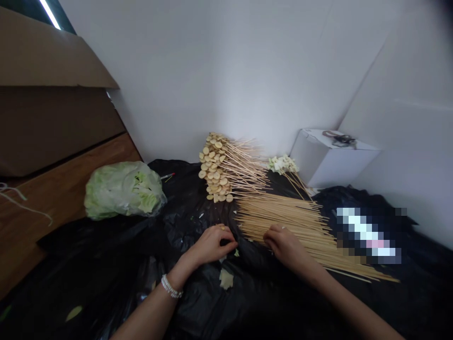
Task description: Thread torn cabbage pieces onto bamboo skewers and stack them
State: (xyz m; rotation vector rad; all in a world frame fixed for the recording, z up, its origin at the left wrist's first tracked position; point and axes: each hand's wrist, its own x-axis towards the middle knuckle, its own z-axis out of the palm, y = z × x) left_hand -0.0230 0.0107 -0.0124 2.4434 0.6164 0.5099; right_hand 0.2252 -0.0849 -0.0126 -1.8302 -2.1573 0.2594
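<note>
My left hand (215, 243) is over the black plastic sheet (198, 302), thumb and fingertips curved together in a pinch. Whatever lies between those tips, if anything, is too small to tell. Just below them are a scrap of green leaf and a larger pale leaf piece (226, 279). My right hand (285, 244) has its fingers curled closed at the near edge of a spread of bare wooden skewers (283, 215); what they grip is hidden. Behind the bare skewers is a pile of skewers with round pale slices (214, 165) on their left ends.
A clear bag of cabbage leaves (122, 191) lies at left, near a red-tipped pen (168, 175). A few skewers with pale leaf pieces (283, 164) rest beside a white box (329, 153). Cardboard (56, 123) stands far left; white walls close the back and right.
</note>
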